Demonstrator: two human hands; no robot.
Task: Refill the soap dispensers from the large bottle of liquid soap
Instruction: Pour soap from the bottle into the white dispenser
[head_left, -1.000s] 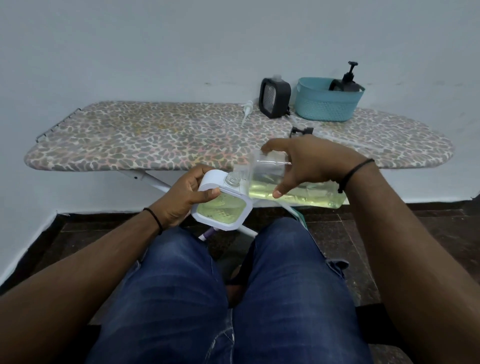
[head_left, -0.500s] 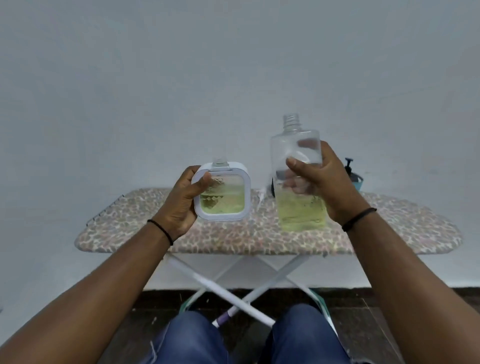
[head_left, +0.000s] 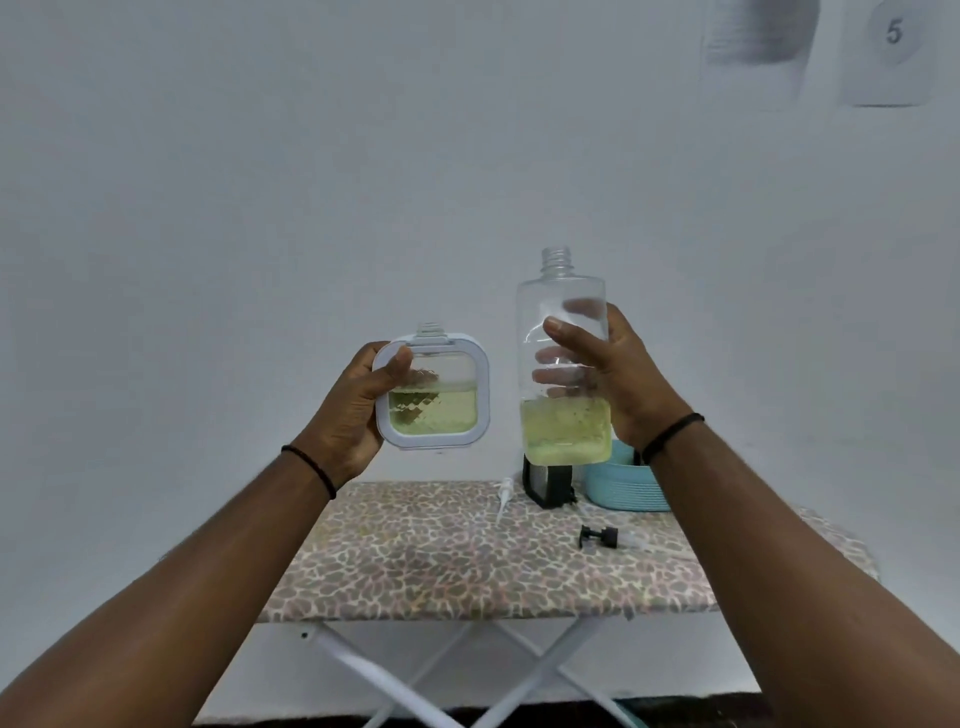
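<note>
Your left hand (head_left: 345, 421) grips the square dispenser (head_left: 432, 397) upright, about half full, neck open. Your right hand (head_left: 610, 379) grips the large bottle (head_left: 565, 364) just beside it, also upright, mouth higher than the dispenser's. Beyond, the table (head_left: 467, 571) carries loose pump heads.

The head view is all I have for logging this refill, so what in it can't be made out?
- Black dispenser on the ironing board: top hidden behind the large bottle in the right hand.
- Teal basket: contents hidden by the bottle and right wrist.
- White-framed dispenser: left edge covered by the left hand.
- Paper marked 5: blurred, cut off by the top edge.
</note>
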